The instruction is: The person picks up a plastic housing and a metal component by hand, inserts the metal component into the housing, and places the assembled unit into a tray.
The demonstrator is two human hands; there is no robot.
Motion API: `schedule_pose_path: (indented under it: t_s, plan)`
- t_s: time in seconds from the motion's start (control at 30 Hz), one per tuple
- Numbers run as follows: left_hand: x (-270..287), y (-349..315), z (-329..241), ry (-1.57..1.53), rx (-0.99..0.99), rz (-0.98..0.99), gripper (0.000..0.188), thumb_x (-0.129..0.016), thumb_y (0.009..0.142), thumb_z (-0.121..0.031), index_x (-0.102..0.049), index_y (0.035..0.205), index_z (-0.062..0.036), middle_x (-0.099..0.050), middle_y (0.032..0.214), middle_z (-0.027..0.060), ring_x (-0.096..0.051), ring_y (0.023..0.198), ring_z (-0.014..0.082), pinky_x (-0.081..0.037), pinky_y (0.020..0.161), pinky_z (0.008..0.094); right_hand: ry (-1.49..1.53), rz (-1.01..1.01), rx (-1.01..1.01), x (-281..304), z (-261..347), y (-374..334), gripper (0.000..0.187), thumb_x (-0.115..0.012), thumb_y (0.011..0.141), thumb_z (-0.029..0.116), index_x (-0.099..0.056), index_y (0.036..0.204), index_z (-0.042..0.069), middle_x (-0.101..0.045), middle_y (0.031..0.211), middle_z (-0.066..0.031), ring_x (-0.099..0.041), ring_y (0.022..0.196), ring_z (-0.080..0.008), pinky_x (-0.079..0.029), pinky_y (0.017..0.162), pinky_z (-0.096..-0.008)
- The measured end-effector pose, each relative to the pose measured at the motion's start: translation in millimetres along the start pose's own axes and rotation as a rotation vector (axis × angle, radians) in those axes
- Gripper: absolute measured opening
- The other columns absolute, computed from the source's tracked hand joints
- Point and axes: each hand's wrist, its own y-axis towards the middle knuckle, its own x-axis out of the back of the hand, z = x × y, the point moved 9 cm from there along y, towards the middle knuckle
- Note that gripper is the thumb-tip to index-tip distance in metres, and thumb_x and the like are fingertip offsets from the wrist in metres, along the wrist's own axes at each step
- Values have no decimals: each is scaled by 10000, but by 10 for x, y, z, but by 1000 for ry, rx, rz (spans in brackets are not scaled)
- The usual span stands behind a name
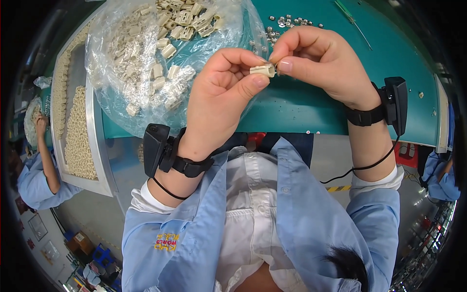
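My left hand [214, 95] pinches a small cream plastic housing [262, 71] between thumb and index finger, its hollow end turned to the right. At that end my right hand [323, 63] has thumb and index finger pressed together on something tiny, mostly hidden by the fingertips. Both hands meet above the green table [311, 112]. Left of them lies a clear plastic bag [109, 82], spread wide, with many similar cream housings [168, 51] in it. Small round metal pieces [287, 22] are scattered just beyond my right hand.
A green-handled screwdriver [353, 23] lies at the far right of the table. On the left stands a metal-framed tray [97, 141] packed with rows of cream parts. Beyond it, another person's arm [46, 151] reaches to a bag. Someone else's blue sleeve [440, 177] shows at the right edge.
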Motion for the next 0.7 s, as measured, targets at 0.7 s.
schedule_pose_path:
  t_s: [0.7]
  plan:
    - [-24, -20, -25, 153, -22, -8, 192, -599, 786, 14, -512, 956, -4, -584, 879, 55, -561, 821, 93, -454, 724, 198, -86, 149, -17, -145, -56, -8, 158, -607, 806, 156, -490, 834, 54, -464, 743, 44, -422, 684, -26, -352, 616, -171]
